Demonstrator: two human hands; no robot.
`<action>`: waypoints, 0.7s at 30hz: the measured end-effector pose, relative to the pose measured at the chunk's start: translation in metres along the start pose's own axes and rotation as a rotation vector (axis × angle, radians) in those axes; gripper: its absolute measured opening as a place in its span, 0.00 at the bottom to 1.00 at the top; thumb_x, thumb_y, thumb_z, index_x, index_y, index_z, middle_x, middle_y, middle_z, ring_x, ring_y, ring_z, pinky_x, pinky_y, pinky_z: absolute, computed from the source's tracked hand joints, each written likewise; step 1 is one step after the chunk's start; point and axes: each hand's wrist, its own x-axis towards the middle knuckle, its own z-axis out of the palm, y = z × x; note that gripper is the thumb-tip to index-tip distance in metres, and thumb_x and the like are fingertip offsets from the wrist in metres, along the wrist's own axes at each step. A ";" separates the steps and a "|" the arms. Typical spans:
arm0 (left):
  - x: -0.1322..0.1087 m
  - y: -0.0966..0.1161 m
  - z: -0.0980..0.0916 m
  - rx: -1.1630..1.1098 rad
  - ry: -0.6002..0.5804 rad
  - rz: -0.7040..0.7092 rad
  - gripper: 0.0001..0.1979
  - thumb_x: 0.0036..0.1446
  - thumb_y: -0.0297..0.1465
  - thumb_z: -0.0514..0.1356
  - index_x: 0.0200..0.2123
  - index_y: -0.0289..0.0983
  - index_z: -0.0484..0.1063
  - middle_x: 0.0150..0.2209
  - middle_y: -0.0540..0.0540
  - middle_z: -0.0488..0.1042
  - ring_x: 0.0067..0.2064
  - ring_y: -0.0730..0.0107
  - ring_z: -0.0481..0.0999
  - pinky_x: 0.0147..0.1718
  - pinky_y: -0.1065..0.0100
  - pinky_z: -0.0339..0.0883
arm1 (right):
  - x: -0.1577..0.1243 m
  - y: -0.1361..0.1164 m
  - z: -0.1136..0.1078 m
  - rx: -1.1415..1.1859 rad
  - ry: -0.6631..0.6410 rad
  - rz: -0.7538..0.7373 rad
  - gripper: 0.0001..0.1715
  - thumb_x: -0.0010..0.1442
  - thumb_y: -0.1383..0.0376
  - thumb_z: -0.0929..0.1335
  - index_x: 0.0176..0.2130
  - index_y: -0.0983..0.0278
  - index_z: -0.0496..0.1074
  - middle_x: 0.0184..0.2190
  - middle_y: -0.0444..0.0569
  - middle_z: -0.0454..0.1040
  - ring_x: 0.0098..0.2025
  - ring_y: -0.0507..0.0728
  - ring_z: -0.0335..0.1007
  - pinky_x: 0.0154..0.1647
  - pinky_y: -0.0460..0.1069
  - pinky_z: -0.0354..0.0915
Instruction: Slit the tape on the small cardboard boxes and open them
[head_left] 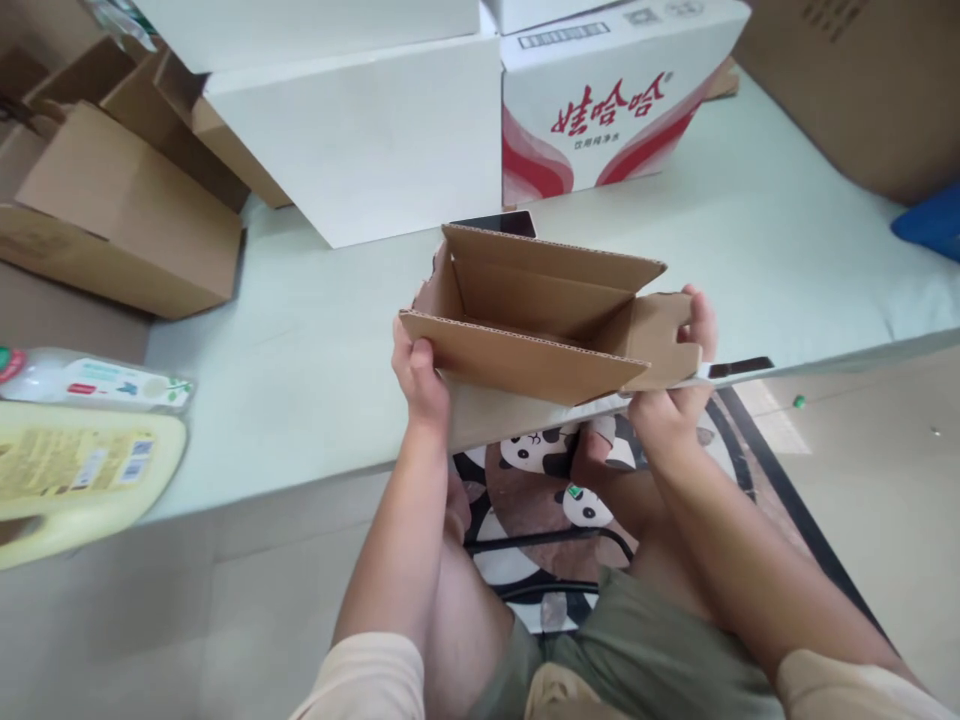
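Note:
Between my hands is a small brown cardboard box (525, 355), its top open and its long flaps standing up. A notched end flap (660, 335) sticks outward on the right side. My left hand (421, 375) grips the box's near left corner, thumb on the front panel, other fingers partly hidden. My right hand (679, 390) is closed around the right end, with fingers showing behind the notched flap. The inside of the box shows bare cardboard; its bottom is in shadow. The box is at the table's near edge.
White cartons (360, 140) and a red-and-white water carton (600, 120) stand behind on the pale green tabletop (300, 380). More brown boxes (127, 200) are at the left, near a yellow jug (90, 470) and a bottle (97, 380). A dark flat object (499, 224) lies behind the box.

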 end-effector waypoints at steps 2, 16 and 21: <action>-0.005 0.004 0.005 -0.037 -0.010 0.019 0.31 0.58 0.59 0.53 0.48 0.41 0.77 0.51 0.42 0.77 0.63 0.52 0.71 0.63 0.57 0.65 | -0.002 -0.001 -0.004 0.054 0.155 -0.056 0.41 0.68 0.60 0.53 0.75 0.48 0.33 0.75 0.51 0.43 0.78 0.64 0.43 0.73 0.69 0.54; -0.015 0.028 -0.024 0.042 0.024 0.311 0.25 0.57 0.55 0.58 0.45 0.44 0.77 0.51 0.44 0.79 0.59 0.50 0.77 0.63 0.45 0.65 | -0.004 -0.011 -0.005 0.408 0.079 -0.120 0.25 0.70 0.58 0.57 0.64 0.46 0.61 0.72 0.46 0.60 0.75 0.58 0.52 0.72 0.64 0.61; -0.009 0.026 -0.024 -0.030 -0.058 0.253 0.20 0.62 0.50 0.57 0.32 0.44 0.81 0.43 0.46 0.83 0.55 0.54 0.79 0.63 0.46 0.65 | -0.002 -0.010 0.003 0.444 0.063 -0.060 0.24 0.70 0.56 0.58 0.62 0.50 0.66 0.70 0.47 0.64 0.74 0.59 0.55 0.70 0.63 0.64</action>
